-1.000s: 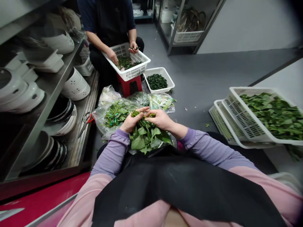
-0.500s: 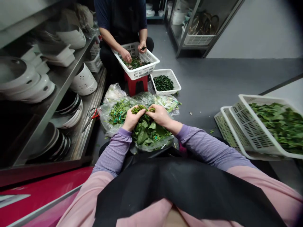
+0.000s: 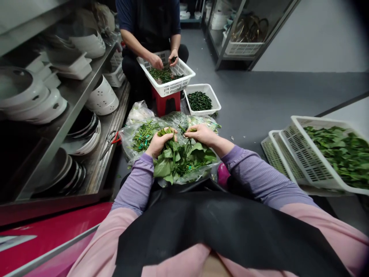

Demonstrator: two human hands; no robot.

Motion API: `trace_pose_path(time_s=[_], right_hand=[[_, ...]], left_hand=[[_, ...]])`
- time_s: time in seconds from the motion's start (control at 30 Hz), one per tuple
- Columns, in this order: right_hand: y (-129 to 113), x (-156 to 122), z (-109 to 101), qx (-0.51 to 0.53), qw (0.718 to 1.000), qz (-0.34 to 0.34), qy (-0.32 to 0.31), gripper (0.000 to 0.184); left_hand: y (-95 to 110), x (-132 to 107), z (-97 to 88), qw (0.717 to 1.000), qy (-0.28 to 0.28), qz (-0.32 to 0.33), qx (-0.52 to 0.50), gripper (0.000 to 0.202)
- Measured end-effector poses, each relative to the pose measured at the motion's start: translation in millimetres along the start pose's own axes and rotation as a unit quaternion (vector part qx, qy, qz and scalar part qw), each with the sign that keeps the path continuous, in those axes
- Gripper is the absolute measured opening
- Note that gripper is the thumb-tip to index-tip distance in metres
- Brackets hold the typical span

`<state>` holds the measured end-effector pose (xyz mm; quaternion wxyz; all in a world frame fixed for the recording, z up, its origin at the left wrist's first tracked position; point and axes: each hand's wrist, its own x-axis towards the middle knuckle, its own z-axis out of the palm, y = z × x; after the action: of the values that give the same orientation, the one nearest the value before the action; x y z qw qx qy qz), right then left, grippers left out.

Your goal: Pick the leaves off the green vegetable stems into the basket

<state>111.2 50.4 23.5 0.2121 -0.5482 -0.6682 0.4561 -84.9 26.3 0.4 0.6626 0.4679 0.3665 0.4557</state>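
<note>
My left hand [image 3: 159, 141] is closed round the stem end of a bunch of leafy greens [image 3: 175, 159] held over my lap. My right hand [image 3: 201, 134] has drawn a little to the right, fingers curled on leafy stems pulled from that bunch. Under both hands lies a clear plastic bag [image 3: 198, 175] with more leaves. Just beyond my left hand is a heap of cut green stems [image 3: 142, 134] on another plastic bag.
A person sits opposite, both hands in a white basket [image 3: 173, 86] on a red stool [image 3: 165, 104]. A smaller basket of dark greens [image 3: 199, 100] sits on the floor. Stacked white baskets of leaves [image 3: 331, 154] stand at right. Steel shelves with white dishes [image 3: 34, 100] and scissors [image 3: 109, 140] line the left.
My hands were together at the stem tips; now the right hand has pulled away to the right with some stems, spreading the leaves. The view shifted slightly.
</note>
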Motion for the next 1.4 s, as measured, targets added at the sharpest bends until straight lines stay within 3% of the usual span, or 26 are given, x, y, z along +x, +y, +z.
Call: trace_pose_path(time_s=[0.1,0.23,0.37,0.53,0.73,0.87,1.03,1.2,1.33,1.4], right_hand=[[-3.4,0.6,-8.4,-0.039,0.997,0.004,-0.062,0.035],[-5.5,-0.9,-6.2,-0.026,0.992,-0.002,-0.123,0.031],[-3.8,-7.5,-5.0,0.063,0.982,0.002,-0.179,0.031],[6.4,-18.1,-12.9,0.192,0.939,0.037,-0.281,0.035],[14.5,-25.7,-13.1,0.199,0.933,0.054,-0.295,0.035],[19.7,-28.1,-8.4,0.182,0.957,0.023,-0.227,0.027],[23.3,-30.1,1.3,0.109,0.99,-0.016,-0.09,0.022],[22.7,-25.2,18.9,0.18,0.983,0.022,0.0,0.016],[30.9,-15.3,21.7,0.061,0.988,-0.029,0.142,0.016],[40.5,-16.0,13.5,0.042,0.98,-0.017,0.193,0.018]], left_hand=[[-2.3,0.6,3.8,0.999,-0.029,-0.011,0.042,0.036],[-7.2,3.4,11.5,0.992,0.032,0.024,0.123,0.026],[-5.1,2.4,11.9,0.998,0.013,0.021,0.055,0.023],[-1.7,-0.9,11.3,0.999,-0.01,-0.011,-0.03,0.022],[-7.5,2.7,11.3,0.996,-0.022,-0.064,-0.065,0.017],[-6.4,3.7,12.4,0.998,0.023,-0.044,-0.038,0.019],[1.6,-4.7,18.0,0.986,0.085,0.091,0.115,0.021],[2.6,-15.6,27.6,0.947,0.094,0.169,0.257,0.022],[0.6,-24.6,37.4,0.927,0.089,0.202,0.303,0.017],[0.4,-24.3,33.3,0.92,0.105,0.219,0.309,0.016]])
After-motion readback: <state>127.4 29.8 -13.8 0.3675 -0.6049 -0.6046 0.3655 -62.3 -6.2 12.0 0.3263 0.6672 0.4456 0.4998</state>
